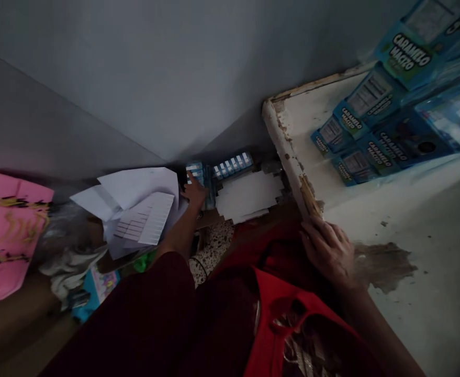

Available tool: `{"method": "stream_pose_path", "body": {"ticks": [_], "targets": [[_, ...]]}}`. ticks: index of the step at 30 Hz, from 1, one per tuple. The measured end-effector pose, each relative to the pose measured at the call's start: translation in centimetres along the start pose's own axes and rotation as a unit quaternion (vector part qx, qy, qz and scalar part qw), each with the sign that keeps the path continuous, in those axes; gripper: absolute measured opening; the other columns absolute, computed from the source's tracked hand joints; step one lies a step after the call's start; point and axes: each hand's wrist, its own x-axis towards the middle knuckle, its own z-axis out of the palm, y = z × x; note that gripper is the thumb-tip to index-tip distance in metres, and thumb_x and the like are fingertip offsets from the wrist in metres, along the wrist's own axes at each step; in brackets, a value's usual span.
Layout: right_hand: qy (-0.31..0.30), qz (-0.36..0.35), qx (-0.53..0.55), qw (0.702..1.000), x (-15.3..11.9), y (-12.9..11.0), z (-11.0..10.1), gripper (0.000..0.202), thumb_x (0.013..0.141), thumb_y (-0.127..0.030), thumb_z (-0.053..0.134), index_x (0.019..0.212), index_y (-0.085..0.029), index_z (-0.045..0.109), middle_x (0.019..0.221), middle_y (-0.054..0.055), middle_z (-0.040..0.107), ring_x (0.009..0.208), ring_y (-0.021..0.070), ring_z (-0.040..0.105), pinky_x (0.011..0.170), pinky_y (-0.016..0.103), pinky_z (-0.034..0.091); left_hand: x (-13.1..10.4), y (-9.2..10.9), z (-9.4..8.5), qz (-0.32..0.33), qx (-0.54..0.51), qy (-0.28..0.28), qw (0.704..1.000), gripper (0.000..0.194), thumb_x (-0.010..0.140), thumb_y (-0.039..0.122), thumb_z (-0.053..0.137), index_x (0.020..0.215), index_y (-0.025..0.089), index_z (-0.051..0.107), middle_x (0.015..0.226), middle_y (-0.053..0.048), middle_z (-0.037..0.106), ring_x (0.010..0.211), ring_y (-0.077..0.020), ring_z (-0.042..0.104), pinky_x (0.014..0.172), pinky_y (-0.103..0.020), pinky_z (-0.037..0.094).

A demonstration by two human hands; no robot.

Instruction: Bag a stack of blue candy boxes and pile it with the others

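My left hand (194, 192) reaches far down into the corner by the wall and touches a small blue and white box (195, 170) beside a row of similar blue boxes (233, 163). Whether its fingers close on the box I cannot tell. My right hand (327, 248) rests flat, fingers spread, on the chipped edge of a worn white table (410, 220), holding nothing. A dark red sleeve covers my left arm.
Blue "Caramelo Macizo" boxes (371, 125) are stacked on the table's far side. Loose white papers (135, 207) and a stack of white sheets (247, 196) lie in the corner. A pink box (8, 230) sits at left, a red bag (280, 324) hangs near my body.
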Motion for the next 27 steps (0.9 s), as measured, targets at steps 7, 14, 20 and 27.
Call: {"method": "stream_pose_path", "body": {"ticks": [7,14,20,27], "targets": [[-0.018,0.013,-0.023,0.999,0.1,-0.1,0.2,0.025,0.099,-0.025,0.078,0.124,-0.021,0.074,0.126,0.008,0.079,0.107,0.0274,0.065,0.094,0.042,0.052,2.2,-2.0,-4.0,-0.002,-0.065,-0.018,0.998,0.125,0.069,0.037,0.092,0.175,0.017,0.029,0.149,-0.030,0.063,0.138,-0.0488,0.065,0.113,-0.058,0.048],[-0.013,-0.003,-0.014,1.000,0.2,0.0,0.7,0.018,0.104,-0.025,0.070,0.120,-0.018,0.076,0.131,0.011,0.075,0.110,0.0265,0.061,0.097,0.041,0.050,0.3,-3.3,-12.4,0.069,-0.355,-0.079,0.929,0.090,0.047,0.037,0.091,0.134,0.023,0.070,0.117,-0.003,0.081,0.109,-0.0284,0.076,0.092,-0.038,0.064],[-0.042,0.000,0.001,0.999,-0.1,-0.4,1.5,0.019,0.109,-0.026,0.059,0.109,-0.018,0.076,0.129,0.012,0.072,0.111,0.0262,0.059,0.099,0.040,0.047,-10.0,1.3,-25.0,0.195,-0.261,-0.109,0.939,0.097,0.041,0.044,0.101,0.135,0.045,0.074,0.122,0.003,0.083,0.120,-0.0406,0.078,0.102,-0.054,0.067],[-0.118,0.002,0.025,0.993,0.1,-0.3,2.3,0.030,0.113,-0.024,0.046,0.112,-0.015,0.074,0.136,0.016,0.067,0.123,0.0296,0.057,0.107,0.044,0.046,-26.4,17.1,-35.0,0.480,-0.218,-0.232,0.818,0.123,0.033,0.036,0.101,0.150,0.053,0.067,0.142,0.012,0.074,0.144,-0.0445,0.064,0.102,-0.049,0.071]]}}
